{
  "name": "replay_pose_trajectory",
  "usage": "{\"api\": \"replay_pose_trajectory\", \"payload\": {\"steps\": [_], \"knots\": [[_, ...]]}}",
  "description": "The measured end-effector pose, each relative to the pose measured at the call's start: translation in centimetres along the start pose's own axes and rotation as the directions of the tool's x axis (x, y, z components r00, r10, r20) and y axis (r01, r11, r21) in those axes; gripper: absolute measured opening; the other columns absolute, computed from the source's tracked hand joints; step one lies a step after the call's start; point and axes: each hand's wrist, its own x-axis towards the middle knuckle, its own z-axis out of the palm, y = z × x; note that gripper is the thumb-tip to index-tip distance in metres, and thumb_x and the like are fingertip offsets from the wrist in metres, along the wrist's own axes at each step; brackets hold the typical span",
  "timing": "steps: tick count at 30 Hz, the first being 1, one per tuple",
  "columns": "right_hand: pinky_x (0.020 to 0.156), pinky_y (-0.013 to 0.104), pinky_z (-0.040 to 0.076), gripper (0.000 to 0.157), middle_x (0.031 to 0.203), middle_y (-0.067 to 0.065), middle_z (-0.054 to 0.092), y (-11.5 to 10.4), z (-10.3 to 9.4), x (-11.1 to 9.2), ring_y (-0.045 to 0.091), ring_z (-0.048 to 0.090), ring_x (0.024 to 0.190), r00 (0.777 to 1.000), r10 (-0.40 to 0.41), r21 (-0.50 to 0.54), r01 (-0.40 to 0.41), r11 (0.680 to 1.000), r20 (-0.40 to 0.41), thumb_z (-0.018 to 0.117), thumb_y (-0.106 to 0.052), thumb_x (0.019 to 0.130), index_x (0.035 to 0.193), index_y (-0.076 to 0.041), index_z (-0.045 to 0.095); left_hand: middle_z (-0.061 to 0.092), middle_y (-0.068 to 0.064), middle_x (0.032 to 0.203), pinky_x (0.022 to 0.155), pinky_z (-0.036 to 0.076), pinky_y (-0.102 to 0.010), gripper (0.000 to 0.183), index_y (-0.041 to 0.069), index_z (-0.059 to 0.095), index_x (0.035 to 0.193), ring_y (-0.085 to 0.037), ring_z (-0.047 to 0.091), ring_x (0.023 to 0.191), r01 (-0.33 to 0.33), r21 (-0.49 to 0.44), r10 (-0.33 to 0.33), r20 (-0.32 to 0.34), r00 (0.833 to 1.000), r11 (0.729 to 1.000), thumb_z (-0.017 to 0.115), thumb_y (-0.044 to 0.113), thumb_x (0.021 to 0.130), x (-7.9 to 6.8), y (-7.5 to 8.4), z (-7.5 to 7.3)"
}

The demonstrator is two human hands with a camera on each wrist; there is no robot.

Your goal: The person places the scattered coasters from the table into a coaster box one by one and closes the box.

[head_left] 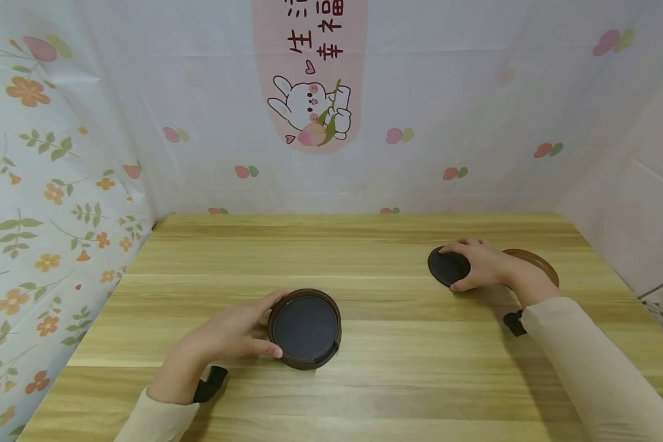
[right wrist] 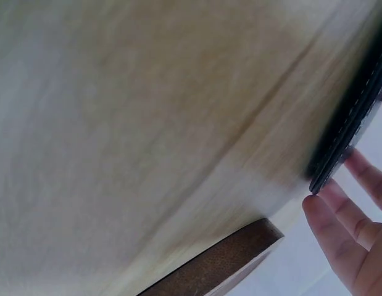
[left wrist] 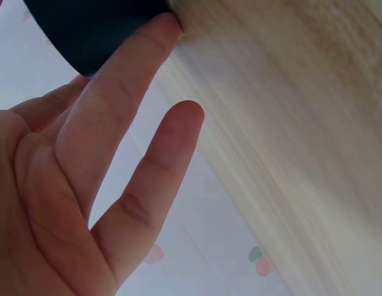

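At 6 o'clock in the head view I have a round, dark brown, shallow holder (head_left: 305, 364) standing upright on a pale wooden table (head_left: 387, 393), its wall notched at about 5 o'clock and a flat, round, black coaster with a stitched edge (head_left: 306, 327) lying inside. My left hand (head_left: 226, 331) is at the holder's 9 o'clock side, partly spread, thumb and fingers curved about the wall in a loose hold; in the left wrist view I see 1 fingertip against the dark side and another finger standing apart. Between 3 and 4 o'clock my right hand (head_left: 483, 267), narrowed to the width of what it grips, holds a second round, black coaster with pale stitching (head_left: 447, 269) by its rim; I cannot tell whether that coaster touches the wood. Just beyond the hand, at its 3 o'clock, a brown, round, flat piece (head_left: 538, 264) lies on the table, partly hidden by the wrist. Both arms wear cream sleeves (head_left: 580, 356) and black wrist straps (head_left: 211, 382). At 12 o'clock a white printed cloth (head_left: 199, 92) hangs behind, showing a cartoon rabbit with a pink tulip (head_left: 309, 104).
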Motion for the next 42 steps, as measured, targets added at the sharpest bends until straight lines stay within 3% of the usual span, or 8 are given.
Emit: {"api": "replay_pose_trajectory", "payload": {"steps": [9,17,30,42], "knots": [[0.093,0.076,0.035,0.079,0.148,0.034,0.034,-0.1,0.1,-0.4,0.064,0.029,0.127,1.000,-0.022,0.009,0.022,1.000,-0.003,0.083,-0.041,0.076,0.143,-0.012,0.051,0.050,-0.012,0.150,0.103,0.047,-0.055,0.101,0.020,0.026,0.159,-0.022,0.070,0.111,0.016,0.036,-0.016,-0.011,1.000,0.999,0.079,0.049,0.078,0.0,0.0,0.0],[0.089,0.079,0.036,0.079,0.148,0.035,0.032,-0.5,0.2,-1.2,0.064,0.027,0.127,1.000,-0.029,0.033,0.029,0.999,-0.004,0.083,-0.041,0.076,0.142,-0.011,0.052,0.051,-0.012,0.149,0.101,0.049,-0.052,0.101,0.018,0.026,0.158,-0.021,0.070,0.111,0.013,0.011,-0.013,-0.003,1.000,1.000,0.079,0.048,0.078,0.1,-0.1,0.1],[0.085,0.067,0.044,0.078,0.145,0.027,0.037,-1.6,0.9,-2.5,0.053,0.035,0.122,0.999,-0.039,0.010,0.039,0.999,-0.024,0.084,-0.041,0.076,0.142,-0.015,0.052,0.049,-0.013,0.150,0.102,0.049,-0.052,0.101,0.019,0.026,0.159,-0.021,0.070,0.111,0.028,-0.011,-0.028,-0.001,1.000,1.000,0.080,0.047,0.078,0.1,-0.2,0.3],[0.088,0.066,0.043,0.077,0.145,0.023,0.040,-3.1,1.1,-3.3,0.051,0.034,0.126,0.994,-0.082,-0.013,0.082,0.997,-0.071,0.084,-0.037,0.076,0.143,-0.018,0.052,0.050,-0.012,0.150,0.101,0.049,-0.054,0.101,0.022,0.026,0.159,-0.023,0.070,0.112,0.036,0.011,-0.036,-0.006,0.999,0.999,0.080,0.048,0.077,0.0,0.0,0.1]]}}
